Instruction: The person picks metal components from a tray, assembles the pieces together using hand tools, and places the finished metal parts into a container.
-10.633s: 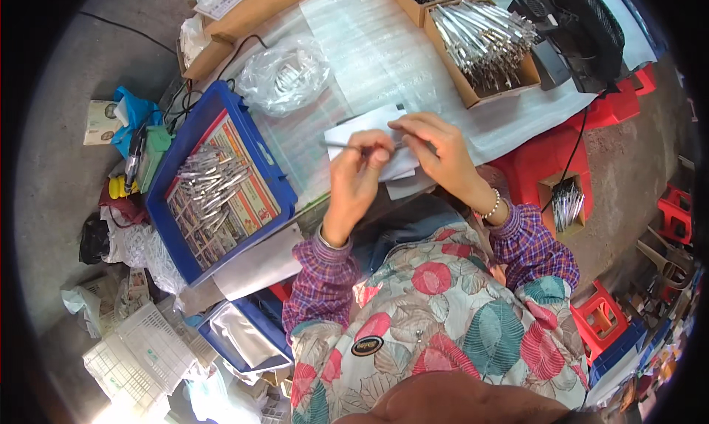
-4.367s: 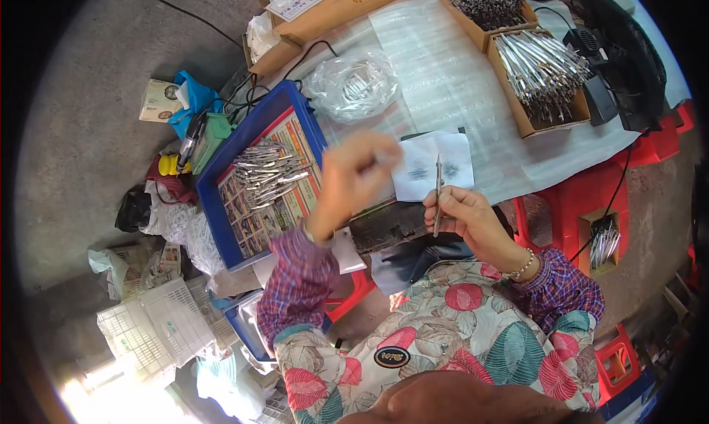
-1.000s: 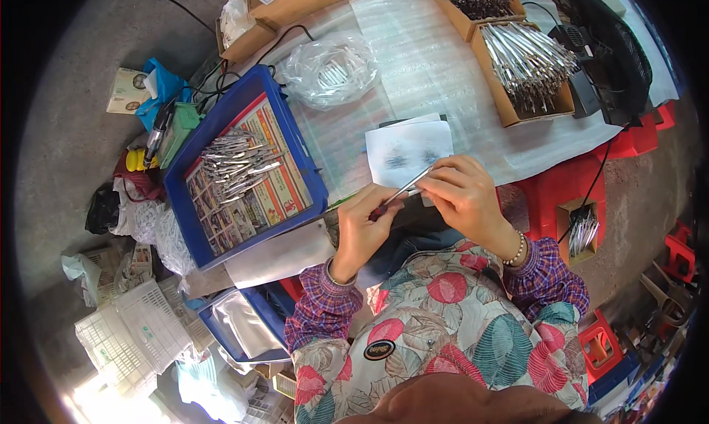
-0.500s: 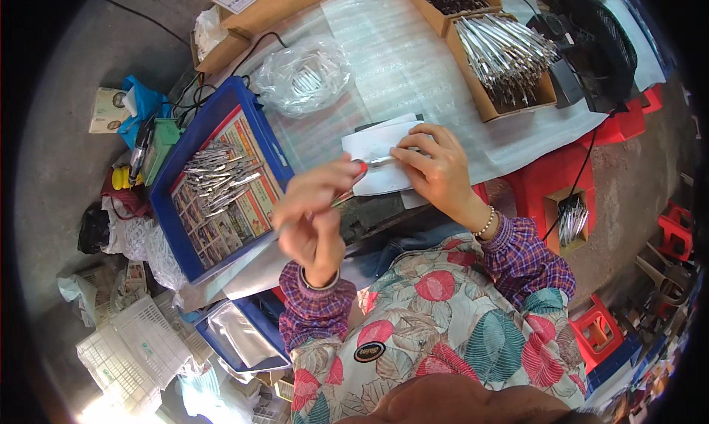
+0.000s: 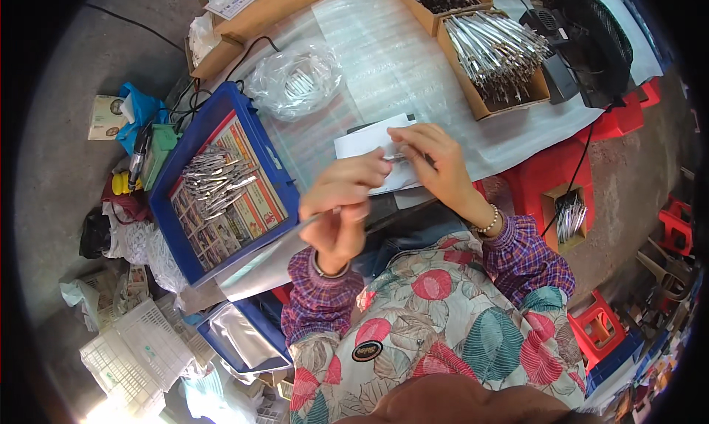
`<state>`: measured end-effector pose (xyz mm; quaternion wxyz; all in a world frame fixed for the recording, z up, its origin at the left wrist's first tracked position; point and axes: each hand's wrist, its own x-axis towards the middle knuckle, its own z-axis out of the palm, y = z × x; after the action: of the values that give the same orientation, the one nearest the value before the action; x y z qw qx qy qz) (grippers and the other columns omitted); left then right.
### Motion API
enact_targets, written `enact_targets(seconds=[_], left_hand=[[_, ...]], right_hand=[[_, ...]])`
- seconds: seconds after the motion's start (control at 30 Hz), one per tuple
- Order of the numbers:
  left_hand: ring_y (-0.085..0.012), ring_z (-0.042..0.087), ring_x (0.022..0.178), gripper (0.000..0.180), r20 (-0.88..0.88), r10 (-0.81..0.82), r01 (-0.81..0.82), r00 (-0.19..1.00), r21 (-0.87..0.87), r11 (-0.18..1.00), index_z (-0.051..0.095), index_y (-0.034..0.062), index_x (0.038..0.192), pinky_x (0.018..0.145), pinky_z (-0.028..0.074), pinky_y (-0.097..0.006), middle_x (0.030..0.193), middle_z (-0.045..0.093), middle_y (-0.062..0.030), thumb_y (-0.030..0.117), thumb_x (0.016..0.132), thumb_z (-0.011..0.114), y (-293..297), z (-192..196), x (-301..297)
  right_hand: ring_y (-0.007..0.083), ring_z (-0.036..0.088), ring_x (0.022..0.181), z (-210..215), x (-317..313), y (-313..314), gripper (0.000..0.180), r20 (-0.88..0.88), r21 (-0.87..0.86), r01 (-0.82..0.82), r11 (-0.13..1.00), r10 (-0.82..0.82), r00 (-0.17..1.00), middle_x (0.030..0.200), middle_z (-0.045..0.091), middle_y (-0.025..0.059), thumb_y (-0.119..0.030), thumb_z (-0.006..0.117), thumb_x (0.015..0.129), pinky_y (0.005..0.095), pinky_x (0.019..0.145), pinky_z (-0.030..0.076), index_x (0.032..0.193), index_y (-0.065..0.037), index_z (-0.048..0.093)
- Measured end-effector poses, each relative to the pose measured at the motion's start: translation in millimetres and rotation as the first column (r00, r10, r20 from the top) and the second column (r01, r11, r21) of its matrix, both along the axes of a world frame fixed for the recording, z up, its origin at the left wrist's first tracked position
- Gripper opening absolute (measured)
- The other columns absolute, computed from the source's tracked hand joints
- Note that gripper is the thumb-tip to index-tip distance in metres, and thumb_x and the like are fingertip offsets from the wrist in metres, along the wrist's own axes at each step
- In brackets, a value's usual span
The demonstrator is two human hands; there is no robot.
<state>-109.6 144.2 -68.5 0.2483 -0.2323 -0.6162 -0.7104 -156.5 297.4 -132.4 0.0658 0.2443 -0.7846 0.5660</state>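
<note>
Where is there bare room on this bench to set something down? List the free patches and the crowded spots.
Freest: the white foam sheet between the clear plastic bag and the cardboard box of metal tools. Some printed lining shows bare at the near end of the blue tray. Crowded: around the white paper, where the left hand and right hand work.

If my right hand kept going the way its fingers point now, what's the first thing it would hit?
The right hand points toward your left, fingertips on the white paper sheet. Straight on, it would probably meet the left hand first, though depth is unclear; past that lies the blue tray.
</note>
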Motion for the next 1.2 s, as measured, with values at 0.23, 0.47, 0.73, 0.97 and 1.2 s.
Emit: enact_targets(seconds=[0.23, 0.47, 0.73, 0.97, 1.2], left_hand=[[-0.0145, 0.056, 0.081, 0.011, 0.462, 0.066, 0.056, 0.884, -0.245, 0.968, 0.054, -0.002, 0.098, 0.074, 0.046, -0.026, 0.092, 0.059, -0.008, -0.005, 0.088, 0.052, -0.3, -46.1, -7.4], [-0.0186, 0.059, 0.091, 0.021, 0.417, 0.133, -0.078, 0.899, -0.146, 0.986, 0.048, 0.0008, 0.111, 0.081, 0.047, -0.03, 0.101, 0.061, -0.0147, 0.013, 0.095, 0.053, -22.4, -31.8, 14.4], [-0.019, 0.06, 0.085, 0.021, 0.49, 0.196, -0.175, 0.85, -0.088, 0.981, 0.048, 0.0015, 0.11, 0.078, 0.049, -0.03, 0.095, 0.063, -0.0137, 0.015, 0.095, 0.053, -32.5, -27.6, 32.1], [-0.0247, 0.061, 0.074, 0.024, 0.462, 0.322, -0.279, 0.826, -0.162, 0.947, 0.045, 0.0005, 0.103, 0.069, 0.053, -0.035, 0.085, 0.063, -0.0193, 0.018, 0.09, 0.054, -51.2, -31.5, 42.3], [-0.023, 0.058, 0.077, 0.044, 0.498, 0.215, -0.169, 0.84, -0.136, 0.976, 0.043, 0.0009, 0.106, 0.074, 0.051, -0.034, 0.083, 0.058, -0.0164, 0.04, 0.092, 0.055, -52.0, -41.6, 43.7]], right_hand=[[0.0288, 0.059, 0.085, 0.5, -3.7, 7.0, 0.037, 0.085, -0.116, -0.034, 0.993, 0.044, 0.995, 0.094, 0.064, 0.0136, 0.009, 0.049, 0.075, 0.0332, 0.075, 0.047, 0.106, -0.004, 0.066], [0.0274, 0.059, 0.088, -3.0, -5.7, 10.1, 0.032, 0.085, -0.077, -0.09, 0.993, 0.097, 0.992, 0.095, 0.064, 0.0116, 0.008, 0.053, 0.073, 0.0325, 0.075, 0.046, 0.098, -0.004, 0.068], [0.0284, 0.056, 0.089, 17.3, 3.5, 8.8, 0.021, -0.152, 0.326, -0.024, 0.945, 0.078, 0.985, 0.094, 0.059, 0.0086, -0.005, 0.067, 0.067, 0.0384, 0.077, 0.046, 0.088, -0.006, 0.066], [0.0246, 0.056, 0.079, 14.1, -2.8, -4.2, 0.013, -0.304, 0.234, -0.056, 0.971, 0.128, 0.944, 0.081, 0.057, 0.0063, -0.015, 0.066, 0.071, 0.037, 0.068, 0.046, 0.071, -0.005, 0.058], [0.0065, 0.06, 0.075, 85.4, 9.1, 164.2, 0.018, 0.384, 0.112, 0.02, 0.994, -0.062, 0.921, 0.083, 0.066, 0.0021, -0.013, 0.069, 0.082, 0.0219, 0.066, 0.049, 0.095, 0.0, 0.067]])
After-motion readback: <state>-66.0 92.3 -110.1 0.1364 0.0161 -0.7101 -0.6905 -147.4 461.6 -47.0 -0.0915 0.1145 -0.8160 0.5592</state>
